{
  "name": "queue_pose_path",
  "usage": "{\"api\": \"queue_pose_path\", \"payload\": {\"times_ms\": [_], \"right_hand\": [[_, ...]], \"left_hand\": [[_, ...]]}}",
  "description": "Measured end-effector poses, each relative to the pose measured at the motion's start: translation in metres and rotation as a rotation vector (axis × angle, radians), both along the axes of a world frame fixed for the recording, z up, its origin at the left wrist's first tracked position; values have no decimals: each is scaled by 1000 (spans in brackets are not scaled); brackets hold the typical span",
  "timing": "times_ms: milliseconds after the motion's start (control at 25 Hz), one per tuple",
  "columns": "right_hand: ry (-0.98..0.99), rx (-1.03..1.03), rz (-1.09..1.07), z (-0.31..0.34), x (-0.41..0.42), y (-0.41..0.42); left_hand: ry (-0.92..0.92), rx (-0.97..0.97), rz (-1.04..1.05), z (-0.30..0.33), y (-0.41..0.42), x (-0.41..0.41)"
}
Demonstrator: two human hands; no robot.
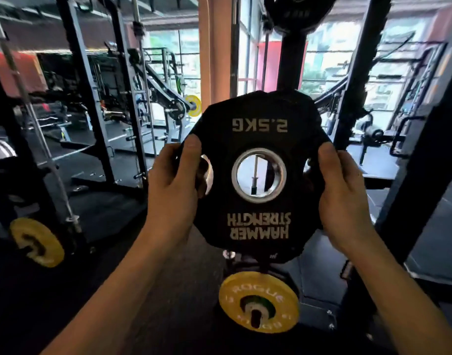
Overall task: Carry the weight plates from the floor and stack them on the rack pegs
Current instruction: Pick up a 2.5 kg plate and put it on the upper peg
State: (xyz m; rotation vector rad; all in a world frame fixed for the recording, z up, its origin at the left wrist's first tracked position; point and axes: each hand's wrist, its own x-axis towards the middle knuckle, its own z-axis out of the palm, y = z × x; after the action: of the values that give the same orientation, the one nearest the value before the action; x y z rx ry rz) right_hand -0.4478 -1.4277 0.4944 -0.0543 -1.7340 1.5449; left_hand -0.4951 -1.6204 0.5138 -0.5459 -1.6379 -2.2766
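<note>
The black steel rack upright (291, 60) rises straight ahead of you, behind the black rubber 2.5 kg weight plate (260, 139) you hold up at chest height, face toward you, lettering upside down. Its steel-ringed centre hole (259, 172) has to meet a peg; none lines up through it yet. Below, a yellow plate (258, 301) sits on a low peg. Your left hand (173, 185) and right hand (345, 198) clamp opposite edges, fingers curled tight.
</note>
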Motion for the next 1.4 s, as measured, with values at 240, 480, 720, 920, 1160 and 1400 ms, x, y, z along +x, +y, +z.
{"api": "queue_pose_path", "payload": {"times_ms": [240,480,720,920,1160,1400], "right_hand": [[190,97,-96,87,-70,73],[310,147,-128,168,-117,130],[397,236,-221,239,-155,159],[435,291,-269,278,-190,167],[443,316,-317,309,-233,179],[377,331,-401,315,-281,202]], "left_hand": [[153,99,-88,81,76,-83],[307,167,-134,157,138,-139],[456,219,-195,222,173,-187],[522,255,-199,262,183,-230],[548,228,-223,299,199,-278],[548,145,-197,305,227,-332]]}}
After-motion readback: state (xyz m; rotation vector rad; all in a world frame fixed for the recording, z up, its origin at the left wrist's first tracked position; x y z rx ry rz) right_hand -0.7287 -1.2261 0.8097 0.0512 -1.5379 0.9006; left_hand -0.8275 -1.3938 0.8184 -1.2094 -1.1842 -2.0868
